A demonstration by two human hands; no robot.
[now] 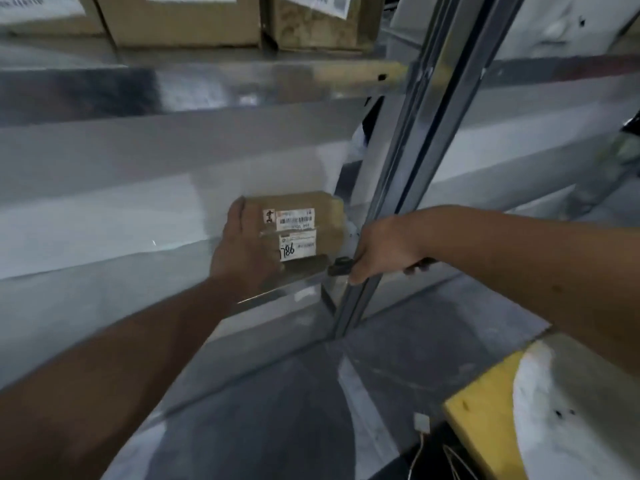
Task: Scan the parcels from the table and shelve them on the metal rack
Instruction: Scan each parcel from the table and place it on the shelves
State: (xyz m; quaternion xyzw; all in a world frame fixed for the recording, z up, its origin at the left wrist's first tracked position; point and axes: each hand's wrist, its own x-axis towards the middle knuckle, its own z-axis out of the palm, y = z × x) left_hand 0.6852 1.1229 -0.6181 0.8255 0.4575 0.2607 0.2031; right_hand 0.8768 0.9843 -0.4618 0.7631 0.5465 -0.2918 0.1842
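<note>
Head view. The left hand (242, 251) grips a small brown cardboard parcel (311, 216) from its left side, fingers wrapped over the near left edge and the palm against the box face. The parcel sits at the front edge of a metal rack shelf (104, 216), close to the rack's vertical upright post (408, 168), which stands just to its right. The parcel's upper face carries two white labels: a barcode label (294, 218) above and a second label (298, 247) below it, the latter with the handwritten digits "786" in black marker. The label text is too blurred to read.

The right hand (384, 247) is curled around a dark handheld device (341, 268), presumably a scanner, whose black tip projects to the left of the fingers, just beside the lower right corner of the parcel. Whether the tip touches the parcel cannot be determined. The right forearm extends in from the right edge, crossing in front of the upright post.

On the shelf level above, three brown cardboard boxes (180, 22) with white labels stand side by side along the front beam (242, 81). At the lower right, a yellow-edged surface (481, 410) holds a white parcel bag (571, 410). A small white connector with thin wires (420, 422) lies just to its left. Grey floor (294, 410) occupies the lower centre.
</note>
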